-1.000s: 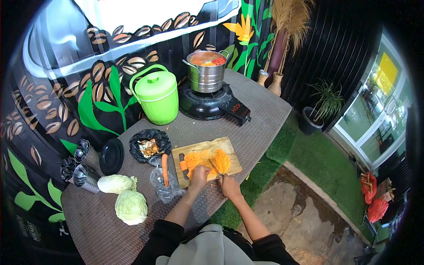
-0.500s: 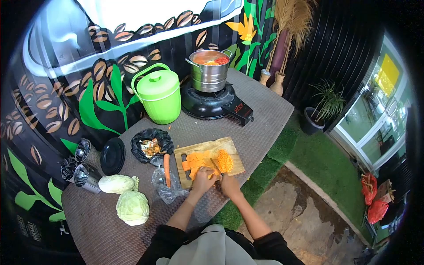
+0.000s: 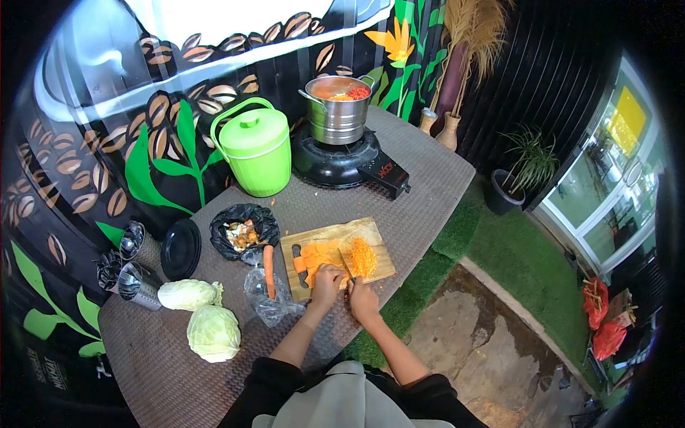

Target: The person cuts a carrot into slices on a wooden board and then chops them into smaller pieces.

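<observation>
My right hand (image 3: 364, 299) is closed round the handle of a knife (image 3: 345, 264), its blade pointing away from me over the wooden cutting board (image 3: 371, 230). Beside the blade, the bent fingers of my left hand (image 3: 327, 281) press on carrot slices (image 3: 318, 255), partly hidden beneath them. More thin slices spread left of the blade. To its right lies a heap of finely chopped carrot (image 3: 363, 257). A dark curved strip shows at the board's left end, partly covered by carrot. Left of the board, a whole peeled carrot (image 3: 269, 271) rests on a clear plastic bag (image 3: 264, 303).
A steel pot (image 3: 337, 118) with red and orange food stands on a black portable stove (image 3: 332, 162). Around the table are a green lidded bucket (image 3: 255, 157), a black bag of scraps (image 3: 267, 227), two cabbages (image 3: 213, 334), black plates (image 3: 180, 250) and metal utensil holders (image 3: 140, 287).
My right hand and the knife have shifted slightly, with the blade now tipped up a little toward the left. My left hand stays at the carrot slices.
</observation>
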`<state>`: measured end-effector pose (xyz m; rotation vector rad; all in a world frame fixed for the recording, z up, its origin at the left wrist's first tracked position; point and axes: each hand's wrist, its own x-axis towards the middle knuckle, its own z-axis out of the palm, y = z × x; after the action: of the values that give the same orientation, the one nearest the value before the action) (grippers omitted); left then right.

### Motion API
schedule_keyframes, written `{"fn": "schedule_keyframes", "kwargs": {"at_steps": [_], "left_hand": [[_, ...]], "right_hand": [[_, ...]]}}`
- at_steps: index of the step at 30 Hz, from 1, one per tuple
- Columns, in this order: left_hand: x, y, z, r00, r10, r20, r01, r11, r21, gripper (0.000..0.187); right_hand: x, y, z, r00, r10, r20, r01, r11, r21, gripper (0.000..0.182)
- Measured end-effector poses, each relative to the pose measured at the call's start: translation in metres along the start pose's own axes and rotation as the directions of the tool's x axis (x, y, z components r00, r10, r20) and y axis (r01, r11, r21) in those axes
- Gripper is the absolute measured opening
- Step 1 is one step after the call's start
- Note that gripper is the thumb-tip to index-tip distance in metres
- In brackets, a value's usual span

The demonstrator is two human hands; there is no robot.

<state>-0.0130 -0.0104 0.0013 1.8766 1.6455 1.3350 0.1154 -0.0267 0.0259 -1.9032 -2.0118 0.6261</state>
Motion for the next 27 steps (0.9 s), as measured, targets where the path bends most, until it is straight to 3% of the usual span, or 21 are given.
{"fn": "schedule_keyframes", "kwargs": {"at_steps": [2,5,7,9,13,16,18,22,25,27], "left_hand": [[0.002,0.004,-0.002,1.0,-0.019,-0.001,0.019,1.0,-0.019,0.008],[0.004,0.003,-0.002,1.0,-0.023,-0.006,0.023,0.999,-0.026,0.008],[0.007,0.001,-0.003,1.0,-0.023,-0.017,0.022,1.0,-0.009,0.008],[0.008,0.002,-0.003,0.977,-0.208,0.041,0.211,0.975,-0.068,0.009],[0.008,-0.004,-0.005,0.977,-0.199,0.074,0.207,0.97,-0.126,0.009],[0.005,-0.007,-0.005,0.986,-0.153,0.073,0.156,0.987,-0.044,0.008],[0.0,-0.009,-0.006,0.991,0.131,-0.004,-0.13,0.991,0.009,0.009],[-0.004,-0.008,-0.004,0.985,0.173,-0.004,-0.173,0.983,0.06,0.01],[-0.004,-0.008,-0.003,0.991,0.125,-0.056,-0.125,0.992,-0.004,0.009],[-0.001,-0.007,-0.004,0.995,-0.097,-0.019,0.096,0.993,-0.062,0.01]], "right_hand": [[0.008,-0.007,-0.014,0.994,0.012,0.111,-0.01,1.0,-0.018,0.039],[0.012,-0.002,-0.027,0.988,-0.05,0.148,0.059,0.997,-0.057,0.038],[0.003,0.001,-0.014,0.987,-0.072,0.144,0.086,0.992,-0.095,0.039],[-0.008,-0.005,0.001,1.0,0.016,-0.003,-0.016,0.998,-0.054,0.039],[0.005,-0.002,-0.006,0.997,-0.012,0.07,0.011,1.0,0.012,0.039],[0.012,0.0,-0.021,0.987,-0.034,0.156,0.038,0.999,-0.019,0.039],[0.003,-0.004,-0.019,0.991,-0.019,0.133,0.022,0.999,-0.026,0.04],[-0.008,-0.012,-0.007,0.991,0.072,0.112,-0.073,0.997,0.005,0.042],[0.001,-0.009,-0.012,0.992,0.04,0.121,-0.041,0.999,0.008,0.041],[0.005,-0.002,-0.014,0.995,0.003,0.103,-0.003,1.0,-0.002,0.039]]}}
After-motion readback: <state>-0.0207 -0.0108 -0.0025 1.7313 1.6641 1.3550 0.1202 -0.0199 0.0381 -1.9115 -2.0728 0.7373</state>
